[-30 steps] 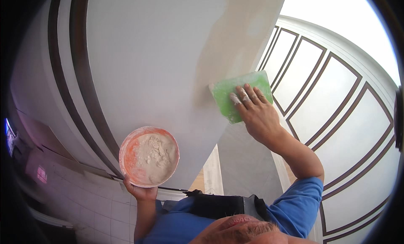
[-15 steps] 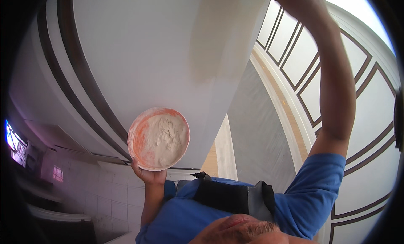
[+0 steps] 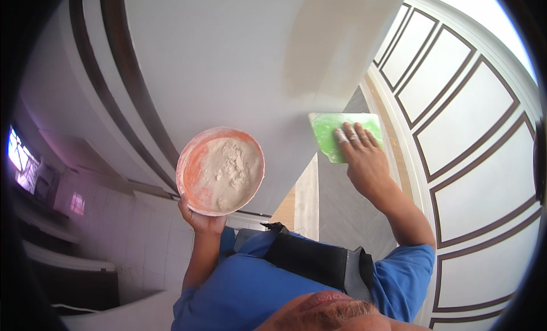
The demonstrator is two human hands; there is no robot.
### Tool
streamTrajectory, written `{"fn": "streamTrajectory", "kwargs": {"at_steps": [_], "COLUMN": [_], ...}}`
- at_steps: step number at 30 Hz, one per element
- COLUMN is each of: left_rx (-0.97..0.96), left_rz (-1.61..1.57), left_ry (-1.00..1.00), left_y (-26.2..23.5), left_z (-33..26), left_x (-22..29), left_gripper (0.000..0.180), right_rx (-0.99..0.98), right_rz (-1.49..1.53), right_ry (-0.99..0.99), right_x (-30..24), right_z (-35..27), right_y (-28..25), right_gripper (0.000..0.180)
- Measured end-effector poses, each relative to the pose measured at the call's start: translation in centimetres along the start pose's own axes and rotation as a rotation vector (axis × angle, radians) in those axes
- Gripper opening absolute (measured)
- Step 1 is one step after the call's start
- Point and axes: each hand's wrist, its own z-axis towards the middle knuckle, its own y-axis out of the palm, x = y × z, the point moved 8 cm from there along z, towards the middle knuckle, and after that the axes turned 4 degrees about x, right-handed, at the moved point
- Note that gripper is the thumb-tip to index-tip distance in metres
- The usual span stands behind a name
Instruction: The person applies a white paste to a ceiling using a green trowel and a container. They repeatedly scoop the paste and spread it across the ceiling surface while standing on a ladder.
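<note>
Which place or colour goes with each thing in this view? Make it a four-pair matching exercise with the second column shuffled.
Column one
1. Bowl
2. Spreader
3. Shirt
4. Patch

Column two
A. Blue, on the person's body
B. Tan, on the wall
C. Held in the left hand, with pale paste inside
D. Green, under the fingers of the right hand

Pairs: 1-C, 2-D, 3-A, 4-B

Bowl [image 3: 190, 174] looked plastic, smeared near left rim; paste [image 3: 233, 171] matt, lumpy. Green sheet [image 3: 329, 129] looked plastic, white-smeared. Wall [image 3: 211, 57] was smooth, matt.
</note>
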Motion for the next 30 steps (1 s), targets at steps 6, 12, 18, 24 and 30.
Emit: {"fn": "streamTrajectory", "kwargs": {"at_steps": [6,12,18,24,30], "left_rx": [0.097,0.135,0.185,0.214,0.24], "left_rz": [0.05,0.068,0.141,0.175,0.216], "left_ry": [0.009,-0.042,-0.007,0.006,-0.036], "left_y": [-0.6,-0.8,-0.1,0.3,0.9], "left_z": [-0.8,-2.4,-3.1,-2.8,-2.5], "left_x": [0.0,-1.2,-1.1,-0.3,0.2], "left_gripper": [0.08,0.081,0.082,0.082,0.08], "right_rx": [0.344,0.319,0.213,0.0,-0.151], "right_rz": [0.897,1.347,1.449,1.13,0.934], "right_ry": [0.341,0.404,0.362,0.015,-0.366], "right_x": [0.7,-0.8,-3.1,-4.5,-7.4], "right_z": [-1.4,-0.5,2.9,6.4,9.5], "right_y": [-4.6,-0.9,-1.6,-3.6,-6.8], "right_gripper": [0.031,0.026,0.027,0.021,0.028]}}
